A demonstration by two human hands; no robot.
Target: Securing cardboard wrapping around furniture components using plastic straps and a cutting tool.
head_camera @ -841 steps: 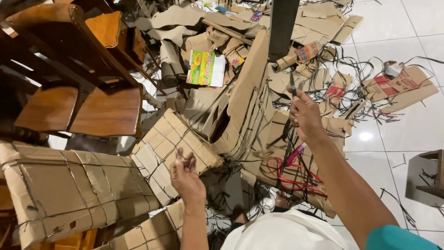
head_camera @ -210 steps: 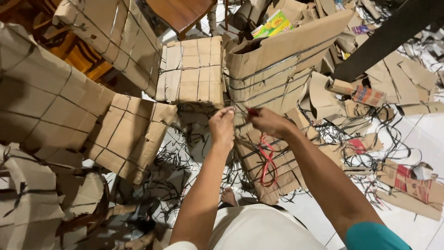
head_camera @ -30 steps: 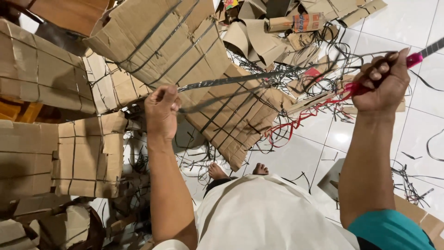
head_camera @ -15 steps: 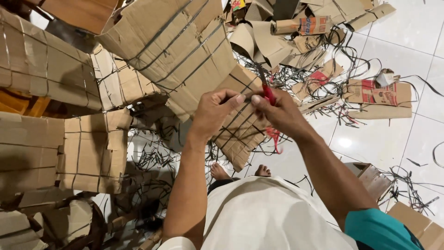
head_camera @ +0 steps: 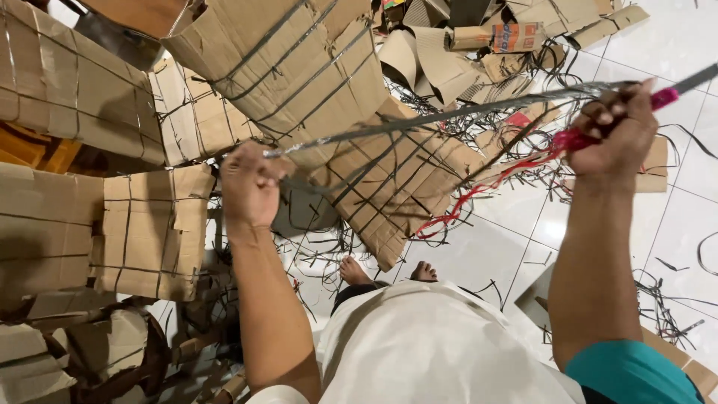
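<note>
My left hand (head_camera: 250, 187) is closed around one end of a grey plastic strap (head_camera: 434, 118) that runs taut across to my right hand (head_camera: 617, 131). My right hand grips the other end of the strap together with a red cord (head_camera: 493, 187) that trails down toward the floor. Below the stretched strap lies a flattened cardboard bundle (head_camera: 389, 176) bound with dark straps. My bare feet (head_camera: 385, 271) show just under it on the white tile floor (head_camera: 493, 254).
Strapped cardboard bundles (head_camera: 67, 82) are stacked at the left, and a big tied box (head_camera: 284, 60) leans at top centre. Loose cardboard scraps (head_camera: 479, 45) and cut black straps (head_camera: 666, 299) litter the tiles on the right. More cardboard (head_camera: 75, 352) lies at lower left.
Half a second ago my hands were close together at the bundle; now they have pulled wide apart, stretching the grey strap taut, the right hand out to the right.
</note>
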